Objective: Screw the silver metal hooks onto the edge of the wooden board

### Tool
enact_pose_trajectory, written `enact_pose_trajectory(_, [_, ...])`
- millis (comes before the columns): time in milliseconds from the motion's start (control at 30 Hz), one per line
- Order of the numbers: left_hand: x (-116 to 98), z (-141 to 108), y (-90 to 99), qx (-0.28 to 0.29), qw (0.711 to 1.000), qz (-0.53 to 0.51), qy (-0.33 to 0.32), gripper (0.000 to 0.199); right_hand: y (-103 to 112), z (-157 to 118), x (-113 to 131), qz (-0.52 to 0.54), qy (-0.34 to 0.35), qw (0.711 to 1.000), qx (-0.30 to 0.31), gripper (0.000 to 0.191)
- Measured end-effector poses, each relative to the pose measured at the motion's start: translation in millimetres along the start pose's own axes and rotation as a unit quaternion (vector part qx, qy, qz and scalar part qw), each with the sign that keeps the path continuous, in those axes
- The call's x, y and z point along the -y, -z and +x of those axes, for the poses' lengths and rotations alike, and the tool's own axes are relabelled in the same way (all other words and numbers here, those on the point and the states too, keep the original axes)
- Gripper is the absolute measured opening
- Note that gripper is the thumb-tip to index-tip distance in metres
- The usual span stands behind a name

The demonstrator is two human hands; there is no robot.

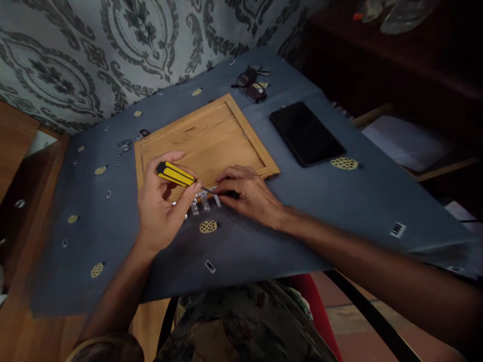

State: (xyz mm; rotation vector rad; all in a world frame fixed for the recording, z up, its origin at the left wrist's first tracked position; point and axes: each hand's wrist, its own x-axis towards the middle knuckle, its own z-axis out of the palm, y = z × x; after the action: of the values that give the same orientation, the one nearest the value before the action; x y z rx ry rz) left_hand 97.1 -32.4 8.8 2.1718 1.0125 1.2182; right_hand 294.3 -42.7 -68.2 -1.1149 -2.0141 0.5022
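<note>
A yellow and black screwdriver (177,175) is held in my left hand (160,206), its shaft pointing right and slightly down. The tip reaches a row of small metal-and-clear parts (205,202) along the near edge of a framed wooden board (247,131). My right hand (252,193) rests at that same edge, fingers closed around something dark and small beside the screwdriver tip. What exactly it grips is too small and shaded to make out.
On the blue tablecloth (302,216), a black tablet (306,133) lies right of the board. Sunglasses (251,84) and keys sit behind it. Small metal pieces (124,147) lie to the left. Patterned fabric hangs along the back.
</note>
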Motion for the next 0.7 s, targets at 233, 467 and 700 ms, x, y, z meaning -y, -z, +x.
enact_pose_trajectory(233, [0.1, -0.4, -2.3, -0.009, 1.000, -0.010, -0.001, 0.044, 1.8, 0.3, 0.7, 0.012, -0.007, 1.000, 0.007, 0.012])
enact_pose_trajectory(467, [-0.1, -1.8, -4.6, -0.003, 0.999, -0.036, 0.007, 0.044, 0.6, 0.3, 0.8, 0.003, -0.002, 1.000, -0.004, 0.011])
enact_pose_trajectory(700, [1.9, -3.1, -6.1, 0.013, 0.999, -0.036, 0.004, 0.045, 0.1, -0.2, 0.0, 0.002, -0.001, 1.000, -0.009, 0.010])
